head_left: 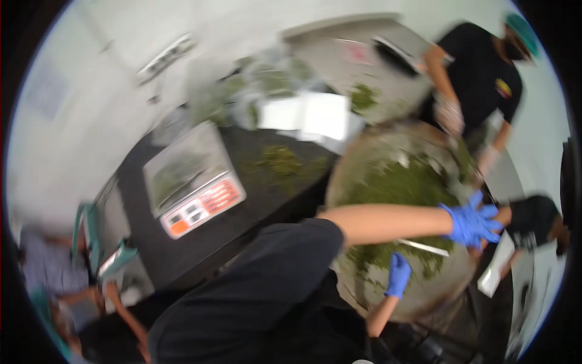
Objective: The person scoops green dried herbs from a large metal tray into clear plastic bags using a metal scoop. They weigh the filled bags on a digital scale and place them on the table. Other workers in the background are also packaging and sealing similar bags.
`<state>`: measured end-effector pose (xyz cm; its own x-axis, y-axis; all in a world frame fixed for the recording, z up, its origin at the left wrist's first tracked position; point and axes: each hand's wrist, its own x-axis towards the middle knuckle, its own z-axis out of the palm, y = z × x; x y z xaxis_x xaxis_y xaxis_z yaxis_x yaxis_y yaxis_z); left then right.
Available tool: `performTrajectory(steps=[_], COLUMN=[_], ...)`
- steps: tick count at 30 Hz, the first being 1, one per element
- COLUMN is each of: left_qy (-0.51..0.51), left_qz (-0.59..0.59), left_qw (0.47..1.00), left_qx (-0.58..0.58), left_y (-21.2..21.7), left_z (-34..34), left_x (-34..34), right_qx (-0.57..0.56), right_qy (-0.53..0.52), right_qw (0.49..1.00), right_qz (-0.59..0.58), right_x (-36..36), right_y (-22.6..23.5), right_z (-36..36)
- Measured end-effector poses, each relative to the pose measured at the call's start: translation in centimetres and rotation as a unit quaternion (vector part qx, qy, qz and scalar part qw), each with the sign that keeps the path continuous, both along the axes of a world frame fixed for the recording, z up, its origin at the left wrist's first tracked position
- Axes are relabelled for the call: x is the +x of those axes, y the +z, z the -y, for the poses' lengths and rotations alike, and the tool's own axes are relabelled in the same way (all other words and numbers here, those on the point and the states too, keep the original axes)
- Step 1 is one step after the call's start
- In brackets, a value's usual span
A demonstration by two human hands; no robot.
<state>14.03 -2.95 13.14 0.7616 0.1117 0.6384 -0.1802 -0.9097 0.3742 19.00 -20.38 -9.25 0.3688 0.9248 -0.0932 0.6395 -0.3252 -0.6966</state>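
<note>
My left arm stretches across a wide round tray (403, 308) piled with shredded green leaves (397, 185). At its end my left hand (473, 223), in a blue glove, has its fingers spread near the tray's right rim. It overlaps a co-worker's hand or forearm there; whether they touch I cannot tell. My right hand (398, 276), also blue-gloved, is held closed above the near part of the tray. What its fingers hold, if anything, is hidden. A pale flat utensil (424, 247) lies on the leaves just beyond it, seemingly apart from the hand.
On the black table (267, 206) left stands a weighing scale (203, 176) with a clear bag of greens on it. Behind are white sheets (309, 115) and several filled bags (267, 79). Co-workers stand far right, right and left, the left one beside a green bag sealer (115, 258).
</note>
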Motion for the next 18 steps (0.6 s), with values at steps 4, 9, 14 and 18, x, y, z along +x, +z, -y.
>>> performTrajectory(steps=[4, 9, 14, 18], left_qy=[0.001, 0.182, 0.507, 0.715], left_qz=[0.106, 0.176, 0.133, 0.243], left_qw=[0.985, 0.956, 0.827, 0.543], left_qx=[-0.138, -0.151, -0.202, -0.368], left_y=[-0.4, -3.4, -7.8, -11.7], left_z=[0.6, 4.0, 14.3, 25.4], left_x=[-7.0, -25.6, -43.8, -49.4], right_qx=[0.149, 0.097, 0.08, 0.096], right_qy=[-0.014, 0.209, 0.509, 0.706], right_qw=[0.967, 0.898, 0.805, 0.661], right_qz=[-0.208, -0.376, -0.294, -0.235], right_x=[-5.0, -16.7, -35.4, -49.6], right_y=[1.2, 6.3, 12.6, 11.6], right_z=[-5.1, -15.4, -21.9, -24.4])
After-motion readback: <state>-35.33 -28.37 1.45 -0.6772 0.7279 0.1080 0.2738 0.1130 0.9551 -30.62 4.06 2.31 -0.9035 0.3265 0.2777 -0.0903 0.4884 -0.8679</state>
